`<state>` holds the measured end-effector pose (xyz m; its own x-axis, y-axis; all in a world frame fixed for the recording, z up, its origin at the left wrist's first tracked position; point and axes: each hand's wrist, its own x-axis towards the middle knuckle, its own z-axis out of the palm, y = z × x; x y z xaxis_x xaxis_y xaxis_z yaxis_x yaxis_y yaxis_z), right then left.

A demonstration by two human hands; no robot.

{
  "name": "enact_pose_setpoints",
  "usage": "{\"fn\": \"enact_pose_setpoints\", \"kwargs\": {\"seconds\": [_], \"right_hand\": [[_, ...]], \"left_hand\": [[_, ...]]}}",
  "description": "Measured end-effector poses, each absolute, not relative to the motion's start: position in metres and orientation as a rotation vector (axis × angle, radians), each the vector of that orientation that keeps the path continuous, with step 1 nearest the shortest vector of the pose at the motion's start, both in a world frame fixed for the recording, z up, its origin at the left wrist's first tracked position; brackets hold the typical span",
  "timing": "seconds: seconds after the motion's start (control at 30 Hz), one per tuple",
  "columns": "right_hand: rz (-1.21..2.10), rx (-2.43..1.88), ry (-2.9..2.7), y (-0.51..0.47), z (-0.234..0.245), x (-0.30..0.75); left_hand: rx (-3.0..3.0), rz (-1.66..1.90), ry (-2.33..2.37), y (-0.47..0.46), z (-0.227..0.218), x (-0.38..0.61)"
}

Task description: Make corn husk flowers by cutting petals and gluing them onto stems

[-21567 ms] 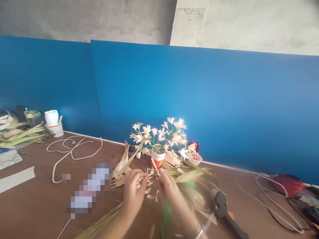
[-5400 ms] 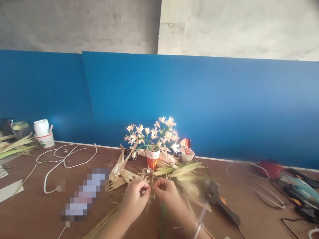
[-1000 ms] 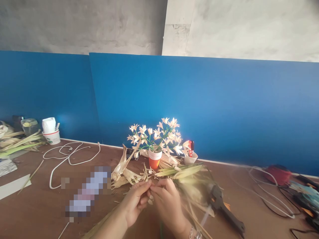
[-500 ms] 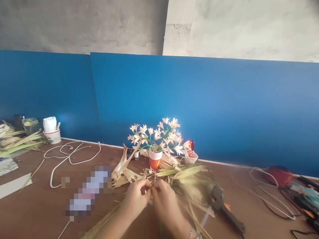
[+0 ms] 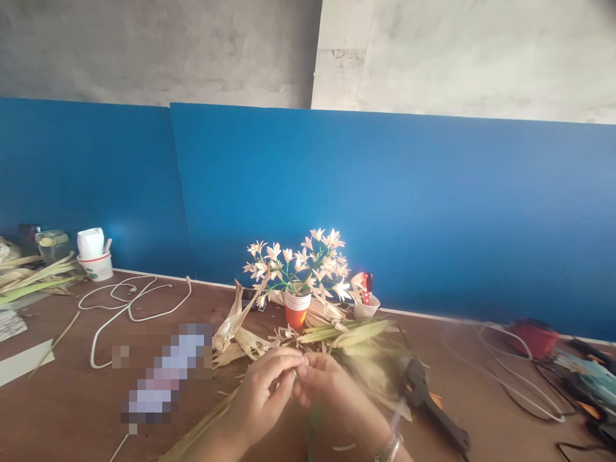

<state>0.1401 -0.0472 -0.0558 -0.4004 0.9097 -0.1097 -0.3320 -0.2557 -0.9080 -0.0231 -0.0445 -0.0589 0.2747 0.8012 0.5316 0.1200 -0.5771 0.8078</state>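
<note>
My left hand (image 5: 267, 388) and my right hand (image 5: 332, 391) meet over the table's near middle, fingertips touching. Both are closed in a pinch around something small and pale, mostly hidden by the fingers. Below my right hand hangs a blurred green strip (image 5: 314, 427); whether it joins the pinched thing I cannot tell. Just beyond the hands lie dried corn husks (image 5: 250, 340) and greener husks (image 5: 359, 333). Behind them stands a red and white paper cup (image 5: 296, 311) holding pale husk flowers (image 5: 301, 260) on green stems.
A glue gun (image 5: 426, 398) lies right of my right forearm. A white cable (image 5: 103, 327) loops on the left beside a pixelated object (image 5: 166, 375). White cups (image 5: 96, 264) and a small cup with a red-handled tool (image 5: 366, 308) stand along the blue partition (image 5: 385, 205).
My right hand has turned, showing more of its fingers and the bracelet at its wrist. The fingertips have shifted slightly right, and the pinch stays closed. The view has moved a little.
</note>
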Motion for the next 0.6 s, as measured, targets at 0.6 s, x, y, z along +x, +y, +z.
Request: {"fn": "enact_pose_setpoints", "kwargs": {"seconds": [0.6], "right_hand": [[0.928, -1.328, -1.466, -0.046, -0.058, 0.129]], "left_hand": [[1.491, 1.259, 1.061, -0.036, -0.058, -0.018]]}}
